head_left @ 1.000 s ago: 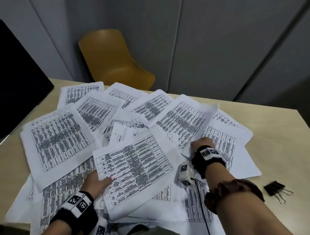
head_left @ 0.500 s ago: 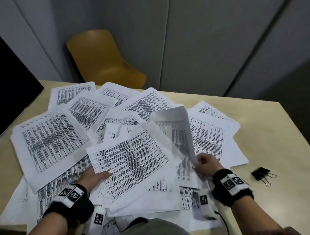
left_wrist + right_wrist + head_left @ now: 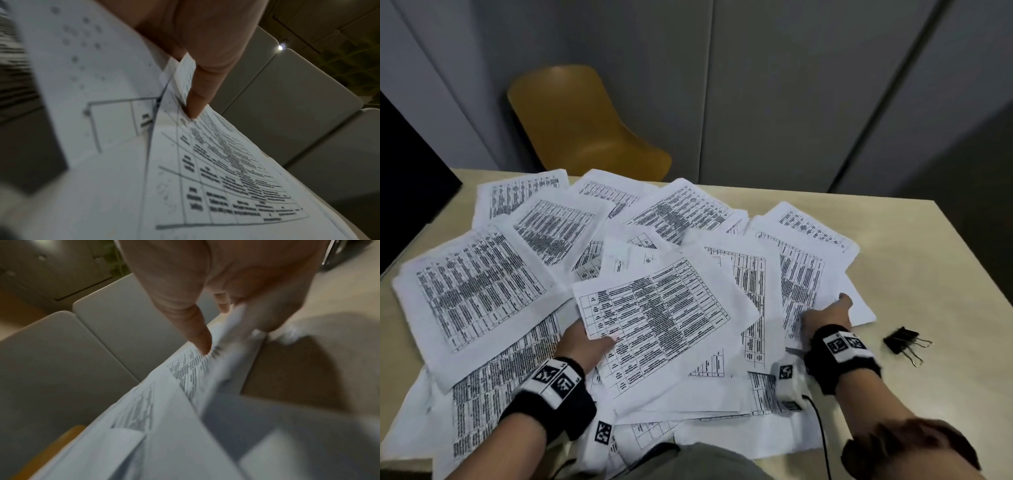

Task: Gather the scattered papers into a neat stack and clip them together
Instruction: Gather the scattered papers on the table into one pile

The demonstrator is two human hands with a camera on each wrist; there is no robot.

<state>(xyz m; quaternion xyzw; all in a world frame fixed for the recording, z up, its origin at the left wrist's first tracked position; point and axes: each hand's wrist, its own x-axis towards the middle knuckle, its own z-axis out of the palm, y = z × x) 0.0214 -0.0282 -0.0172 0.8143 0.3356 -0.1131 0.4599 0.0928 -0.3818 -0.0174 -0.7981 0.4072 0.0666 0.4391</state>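
Several printed sheets [image 3: 482, 291] lie scattered and overlapping over the beige table [image 3: 935, 274]. My left hand [image 3: 589, 342] grips the near-left edge of the top sheet [image 3: 664, 325] in the middle of the pile. Its thumb [image 3: 197, 105] presses on that sheet's [image 3: 226, 178] printed face, and the fingers are hidden beneath. My right hand [image 3: 828, 313] pinches the near edge of a sheet [image 3: 801, 274] on the right side. There the thumb [image 3: 202, 340] lies on the print [image 3: 189, 369], with fingers below the paper. A black binder clip [image 3: 904, 342] lies on bare table right of my right wrist.
A yellow chair [image 3: 585, 126] stands behind the table's far edge. A black screen [image 3: 407, 192] is at the far left. Grey wall panels [image 3: 791, 85] rise behind. Bare tabletop shows at the right, around the clip.
The sheet my right hand had lifted now lies flat beside the top sheet. My right hand has moved right to another sheet's edge. My left hand has stayed on the top sheet.
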